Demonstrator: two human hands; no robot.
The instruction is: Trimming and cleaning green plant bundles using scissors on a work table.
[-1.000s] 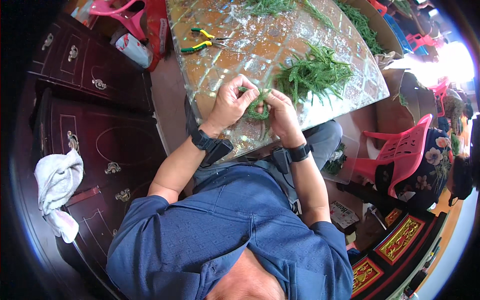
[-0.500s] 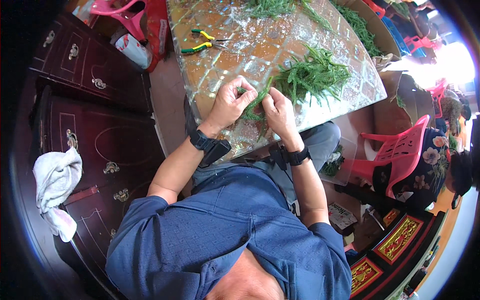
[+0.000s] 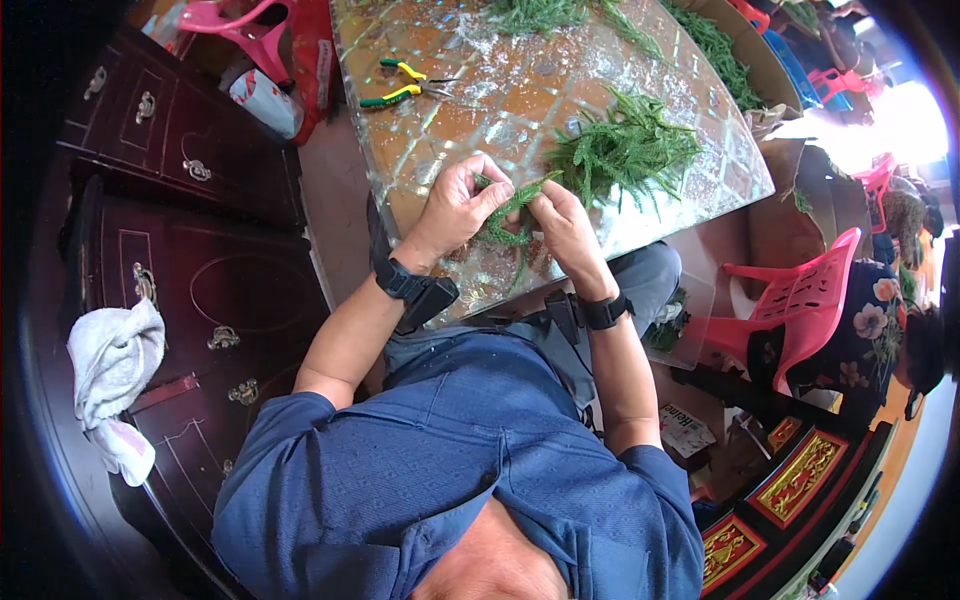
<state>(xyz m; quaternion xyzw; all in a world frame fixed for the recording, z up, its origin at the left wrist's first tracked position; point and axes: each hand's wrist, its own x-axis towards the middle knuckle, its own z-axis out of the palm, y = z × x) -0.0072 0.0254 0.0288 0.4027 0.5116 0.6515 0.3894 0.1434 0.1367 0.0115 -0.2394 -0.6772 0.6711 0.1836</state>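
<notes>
A white box (image 3: 687, 428) bears dark lettering. Past the table (image 3: 385, 135)'s left edge, a red bag (image 3: 311, 45) bears unreadable print

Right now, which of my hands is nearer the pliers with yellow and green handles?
Left. Your left hand is on the near side of the pliers, slightly to their right; your right hand is farther right, just short of the green sprig pile.

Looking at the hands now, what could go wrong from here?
The green sprig pinched in the left hand might slip and drop over the nearby edge of the table. The right hand, close to the loose green pile, could nudge pieces away. The pliers, lying open beyond the left hand, might get knocked.
</notes>
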